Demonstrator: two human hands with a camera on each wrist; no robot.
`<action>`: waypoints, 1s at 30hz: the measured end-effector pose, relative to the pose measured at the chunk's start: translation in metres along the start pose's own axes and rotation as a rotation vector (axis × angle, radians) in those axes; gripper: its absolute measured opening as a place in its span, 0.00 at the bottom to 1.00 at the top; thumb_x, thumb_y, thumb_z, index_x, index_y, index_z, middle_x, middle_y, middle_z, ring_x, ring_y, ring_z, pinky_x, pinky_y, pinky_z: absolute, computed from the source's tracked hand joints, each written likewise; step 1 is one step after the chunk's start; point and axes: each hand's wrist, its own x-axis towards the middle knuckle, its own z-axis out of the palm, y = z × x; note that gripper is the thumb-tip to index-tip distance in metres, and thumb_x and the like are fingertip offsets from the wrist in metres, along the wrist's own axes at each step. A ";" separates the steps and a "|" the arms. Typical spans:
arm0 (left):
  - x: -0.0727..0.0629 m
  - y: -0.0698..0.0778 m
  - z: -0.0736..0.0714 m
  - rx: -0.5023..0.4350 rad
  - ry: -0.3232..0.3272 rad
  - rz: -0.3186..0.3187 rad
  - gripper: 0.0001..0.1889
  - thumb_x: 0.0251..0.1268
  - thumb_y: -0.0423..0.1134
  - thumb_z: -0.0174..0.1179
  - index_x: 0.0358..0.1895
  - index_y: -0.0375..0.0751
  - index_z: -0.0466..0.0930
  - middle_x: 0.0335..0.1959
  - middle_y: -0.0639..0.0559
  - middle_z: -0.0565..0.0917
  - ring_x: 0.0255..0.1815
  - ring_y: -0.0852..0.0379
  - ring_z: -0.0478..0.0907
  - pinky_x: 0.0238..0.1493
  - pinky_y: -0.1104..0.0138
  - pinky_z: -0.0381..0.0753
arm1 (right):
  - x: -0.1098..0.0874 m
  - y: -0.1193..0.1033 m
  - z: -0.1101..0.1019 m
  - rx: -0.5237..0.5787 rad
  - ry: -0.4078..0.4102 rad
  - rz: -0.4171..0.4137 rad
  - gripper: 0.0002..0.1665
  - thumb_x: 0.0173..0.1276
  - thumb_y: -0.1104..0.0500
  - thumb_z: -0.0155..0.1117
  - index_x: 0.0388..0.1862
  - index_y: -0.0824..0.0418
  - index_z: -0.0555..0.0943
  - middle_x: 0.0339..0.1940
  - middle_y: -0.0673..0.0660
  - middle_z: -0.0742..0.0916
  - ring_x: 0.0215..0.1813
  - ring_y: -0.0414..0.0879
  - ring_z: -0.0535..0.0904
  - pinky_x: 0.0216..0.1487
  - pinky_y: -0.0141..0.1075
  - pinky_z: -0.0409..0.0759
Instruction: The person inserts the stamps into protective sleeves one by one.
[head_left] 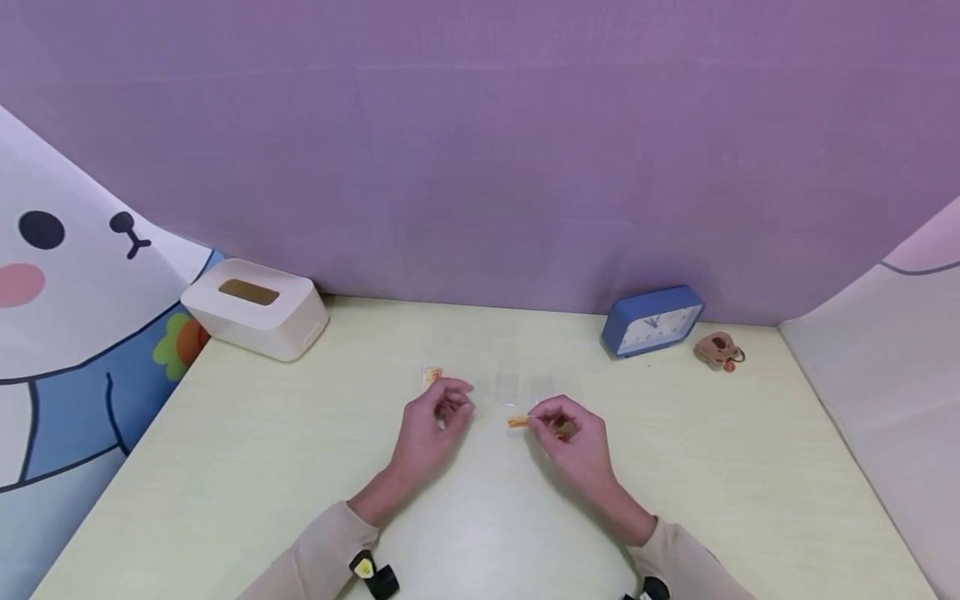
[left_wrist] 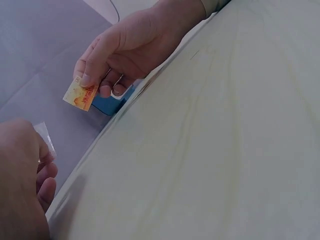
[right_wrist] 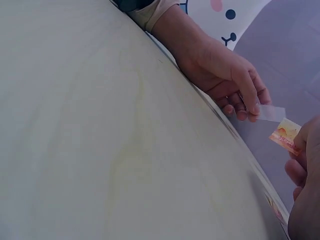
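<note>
My left hand pinches a small clear plastic sleeve between thumb and fingers; the sleeve barely shows in the head view. Between the thumb and fingers of my right hand is a small orange and yellow printed card, its free end pointing toward the left hand. In the right wrist view the card's edge is close to the sleeve's end; whether they touch I cannot tell. Another printed card lies on the table just beyond the left hand. Clear sleeves lie flat past the gap between the hands.
On the pale table, a white tissue box stands at the back left. A blue clock is at the back right, beside a small brown pouch-like trinket. A purple backdrop rises behind the table.
</note>
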 end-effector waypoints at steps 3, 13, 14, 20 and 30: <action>0.000 0.001 0.000 0.019 -0.008 -0.021 0.08 0.71 0.23 0.69 0.47 0.36 0.89 0.35 0.53 0.88 0.33 0.59 0.79 0.35 0.70 0.80 | 0.000 0.000 0.000 -0.010 -0.012 -0.014 0.07 0.70 0.73 0.76 0.40 0.63 0.89 0.35 0.54 0.90 0.36 0.43 0.78 0.37 0.31 0.77; -0.001 0.004 0.000 0.030 -0.057 -0.038 0.03 0.73 0.30 0.73 0.41 0.41 0.90 0.35 0.54 0.87 0.33 0.60 0.77 0.37 0.70 0.79 | -0.001 -0.002 0.000 -0.010 -0.021 0.020 0.07 0.70 0.72 0.78 0.40 0.62 0.90 0.35 0.52 0.90 0.35 0.42 0.79 0.37 0.29 0.78; -0.001 0.004 0.000 0.033 -0.065 -0.040 0.03 0.73 0.30 0.73 0.41 0.41 0.90 0.35 0.54 0.86 0.33 0.60 0.77 0.37 0.70 0.79 | -0.001 -0.001 0.000 -0.005 -0.020 0.011 0.06 0.70 0.72 0.78 0.40 0.63 0.90 0.34 0.53 0.90 0.34 0.42 0.79 0.36 0.29 0.78; -0.002 0.006 0.000 0.054 -0.106 -0.040 0.02 0.75 0.33 0.73 0.41 0.41 0.90 0.32 0.56 0.84 0.31 0.63 0.75 0.35 0.70 0.77 | -0.001 0.000 0.001 0.013 0.011 -0.020 0.07 0.69 0.72 0.79 0.39 0.62 0.90 0.32 0.54 0.89 0.32 0.42 0.77 0.33 0.29 0.76; -0.001 0.006 0.000 0.073 -0.144 -0.049 0.03 0.77 0.35 0.72 0.41 0.41 0.91 0.30 0.58 0.83 0.31 0.62 0.74 0.35 0.70 0.76 | -0.001 0.000 0.000 -0.022 0.044 -0.057 0.05 0.68 0.72 0.80 0.39 0.66 0.91 0.32 0.53 0.91 0.33 0.41 0.79 0.33 0.28 0.78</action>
